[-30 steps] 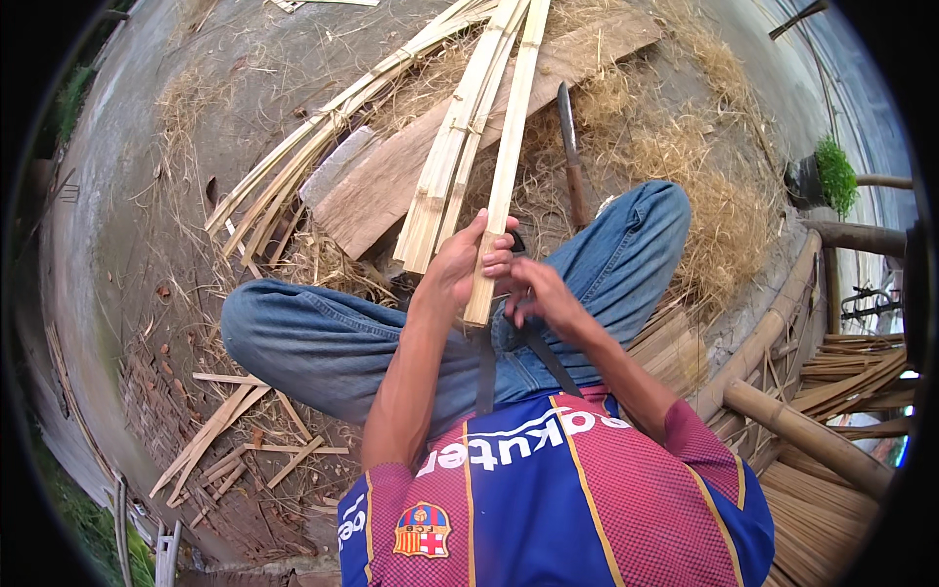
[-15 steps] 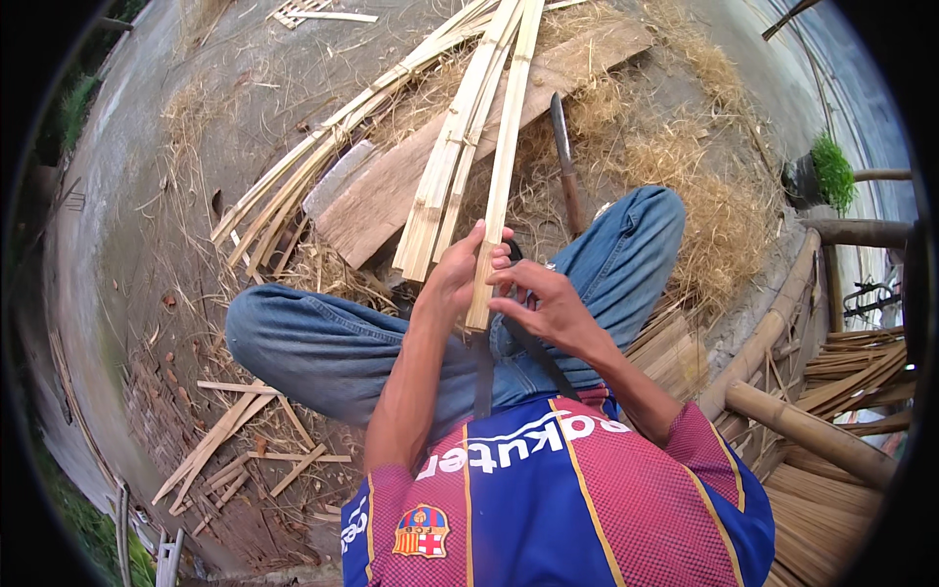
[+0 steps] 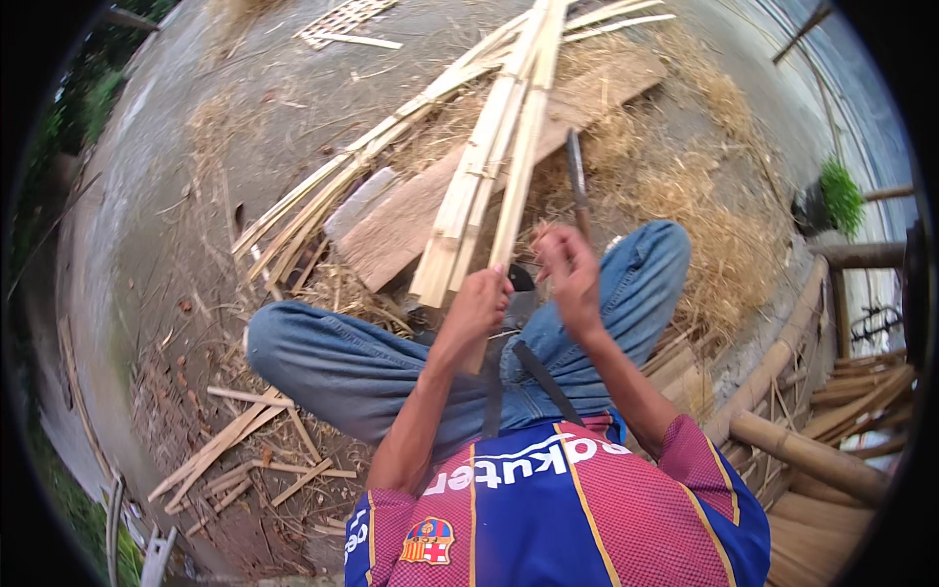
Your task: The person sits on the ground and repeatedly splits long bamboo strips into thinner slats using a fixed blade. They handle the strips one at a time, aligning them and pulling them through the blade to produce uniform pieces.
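Observation:
My left hand (image 3: pixel 479 301) is closed around a long, pale bamboo strip (image 3: pixel 514 210), whose short end comes out below the fist above my lap. The strip slants away from me toward the top of the view. Just left of it lie several similar split bamboo strips (image 3: pixel 462 210), their near ends by my left hand. Apart from the strip, my right hand (image 3: pixel 570 272) is raised over my right shin, and motion smears its fingers. Beyond that hand lies a long-bladed knife (image 3: pixel 577 176), with the lower part of its handle hidden behind the fingers.
Under the strips lies a wooden board (image 3: pixel 401 230) beside a grey block (image 3: pixel 360 203). More strips (image 3: pixel 333 196) fan out on the left. Shavings (image 3: pixel 704 254) cover the ground at right. Short offcuts (image 3: pixel 235 440) lie lower left; a bamboo rail (image 3: pixel 807 460) stands right.
My right hand has left the strip and moved up and right, toward the knife. My left hand has shifted down and closed in a fist on the strip. The whole view has shifted slightly.

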The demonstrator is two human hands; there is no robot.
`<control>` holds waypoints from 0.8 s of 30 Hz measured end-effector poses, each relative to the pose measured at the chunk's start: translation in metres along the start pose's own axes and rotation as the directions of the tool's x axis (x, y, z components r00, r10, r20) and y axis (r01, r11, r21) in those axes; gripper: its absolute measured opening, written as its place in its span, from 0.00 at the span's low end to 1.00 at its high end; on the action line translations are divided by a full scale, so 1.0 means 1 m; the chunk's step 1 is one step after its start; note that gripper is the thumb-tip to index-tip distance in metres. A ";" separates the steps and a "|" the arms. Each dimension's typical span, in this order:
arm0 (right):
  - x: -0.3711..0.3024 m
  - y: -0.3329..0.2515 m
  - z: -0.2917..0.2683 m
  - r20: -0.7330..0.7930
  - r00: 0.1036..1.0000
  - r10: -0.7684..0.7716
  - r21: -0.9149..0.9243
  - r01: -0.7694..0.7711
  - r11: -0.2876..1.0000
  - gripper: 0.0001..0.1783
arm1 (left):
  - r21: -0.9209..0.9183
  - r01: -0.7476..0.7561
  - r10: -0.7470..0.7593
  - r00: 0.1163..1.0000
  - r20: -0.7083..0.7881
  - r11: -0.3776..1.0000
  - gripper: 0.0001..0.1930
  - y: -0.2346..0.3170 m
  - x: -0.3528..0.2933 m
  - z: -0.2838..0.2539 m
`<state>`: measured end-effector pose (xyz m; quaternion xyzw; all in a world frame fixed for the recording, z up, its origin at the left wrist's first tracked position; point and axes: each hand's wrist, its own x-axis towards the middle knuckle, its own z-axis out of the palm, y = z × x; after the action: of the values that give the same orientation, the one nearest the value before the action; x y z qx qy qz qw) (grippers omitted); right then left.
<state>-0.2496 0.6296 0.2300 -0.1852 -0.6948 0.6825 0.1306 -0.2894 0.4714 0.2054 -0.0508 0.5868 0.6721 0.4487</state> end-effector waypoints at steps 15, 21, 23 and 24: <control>0.015 0.051 0.087 0.462 0.785 0.412 0.730 -0.601 0.327 0.13 | 0.030 0.131 -0.129 0.989 -0.075 0.991 0.23 -0.044 -0.178 -0.035; 0.010 0.056 0.072 0.444 0.804 0.396 0.723 -0.582 0.372 0.15 | 0.087 -0.045 0.072 0.940 -0.334 0.995 0.20 -0.016 -0.249 -0.083; 0.012 0.074 0.068 0.377 0.795 0.476 0.700 -0.580 0.416 0.15 | 0.043 -0.312 0.262 0.707 -0.656 0.949 0.21 -0.031 -0.268 -0.138; 0.012 0.084 0.069 0.353 0.783 0.512 0.682 -0.590 0.433 0.15 | 0.165 -0.303 0.300 0.482 -0.823 0.939 0.20 -0.046 -0.278 -0.165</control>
<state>-0.2838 0.5733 0.1435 -0.2962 -0.2454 0.9207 -0.0665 -0.1698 0.1785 0.2866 -0.2626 0.7275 0.6338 -0.0118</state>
